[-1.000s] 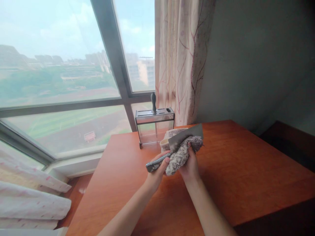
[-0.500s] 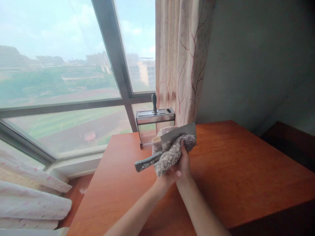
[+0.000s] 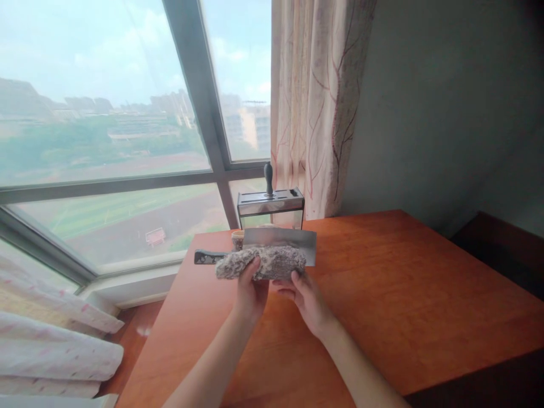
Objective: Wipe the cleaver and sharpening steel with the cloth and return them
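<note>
The window (image 3: 106,141) fills the upper left of the view, its grey frame running diagonally down toward the table. A patterned curtain (image 3: 317,102) hangs at the window's right edge, against a grey wall (image 3: 446,102). Folded pink-and-white bedding (image 3: 55,345) lies at the lower left, below the sill.

The table (image 3: 403,306) is orange-brown wood and occupies the lower centre and right. At its far edge, just in front of the curtain, stands a clear knife block (image 3: 271,205) with a metal top; one dark handle (image 3: 268,177) stands upright out of it.

Above the near part of the table, clear of its surface, both hands hold a cleaver (image 3: 278,239) horizontally. The blade is broad and rectangular, its flat face toward the camera, with the dark handle end pointing left. A grey fuzzy cloth (image 3: 261,265) is draped along the lower edge of the blade and covers the junction of blade and handle.

The left hand (image 3: 250,294) is closed in a grip from below on the left portion of the cloth, thumb on the front face. The right hand (image 3: 306,297) grips the right portion of the cloth from below, fingertips pressed against the cloth at the blade's lower edge. The two hands sit just beside each other.
</note>
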